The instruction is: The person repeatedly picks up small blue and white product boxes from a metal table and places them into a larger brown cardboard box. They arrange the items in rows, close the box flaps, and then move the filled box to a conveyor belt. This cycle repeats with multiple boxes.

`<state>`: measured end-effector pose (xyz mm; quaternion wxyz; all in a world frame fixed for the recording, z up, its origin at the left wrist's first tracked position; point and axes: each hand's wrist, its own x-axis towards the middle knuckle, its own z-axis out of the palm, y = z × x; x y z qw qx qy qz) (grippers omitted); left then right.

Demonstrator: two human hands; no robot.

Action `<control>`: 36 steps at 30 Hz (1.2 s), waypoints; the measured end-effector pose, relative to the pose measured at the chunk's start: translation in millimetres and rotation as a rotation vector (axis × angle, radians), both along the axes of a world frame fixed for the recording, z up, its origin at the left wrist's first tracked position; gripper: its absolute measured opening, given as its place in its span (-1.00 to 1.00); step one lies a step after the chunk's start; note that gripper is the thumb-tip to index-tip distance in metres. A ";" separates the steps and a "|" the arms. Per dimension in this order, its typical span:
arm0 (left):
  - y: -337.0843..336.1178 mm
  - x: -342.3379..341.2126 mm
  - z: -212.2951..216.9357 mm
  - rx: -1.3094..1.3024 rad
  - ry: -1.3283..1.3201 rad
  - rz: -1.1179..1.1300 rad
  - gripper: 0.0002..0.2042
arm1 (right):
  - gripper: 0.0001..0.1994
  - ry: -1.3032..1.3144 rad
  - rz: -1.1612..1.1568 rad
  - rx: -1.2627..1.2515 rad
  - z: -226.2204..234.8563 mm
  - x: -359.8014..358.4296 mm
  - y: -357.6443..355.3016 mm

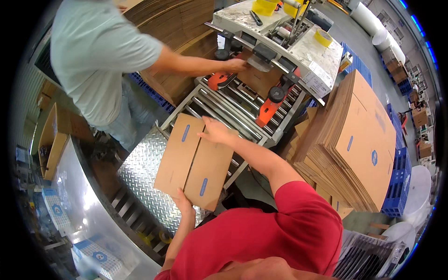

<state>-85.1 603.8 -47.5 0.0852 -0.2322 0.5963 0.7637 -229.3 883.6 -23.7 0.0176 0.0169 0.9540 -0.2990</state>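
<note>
The left hand point(183, 201) grips the near edge of a closed brown cardboard box point(195, 161) lying on the steel roller conveyor point(233, 112); the right hand point(215, 133) presses flat on its far edge. Beyond, a co-worker's hand point(235, 65) feeds another brown carton point(259, 79) into the grey taping machine point(298, 51).

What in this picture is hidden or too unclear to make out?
- Left hand, head view: fingers are tucked under the near edge of the cardboard box, so the grip is hidden.
- Underside of the box: hidden by the box itself.
- Second box in the sealing machine: partly covered by the machine's head and the co-worker's hand.
- Labels on the stack of flat cartons: too small to read.
</note>
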 end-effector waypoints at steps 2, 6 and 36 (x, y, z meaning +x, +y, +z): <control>36.2 -20.3 -16.1 -0.028 0.001 0.031 -0.38 | -0.20 0.155 0.063 0.184 -3.7 -17.0 30.3; 94.3 -65.8 -46.1 -0.065 0.125 -0.027 -0.38 | -0.30 0.157 0.335 0.442 2.7 -6.9 44.5; 49.7 -38.3 -216.3 -0.618 -0.198 -1.703 -0.60 | -0.31 0.352 -0.795 0.689 133.8 382.5 182.4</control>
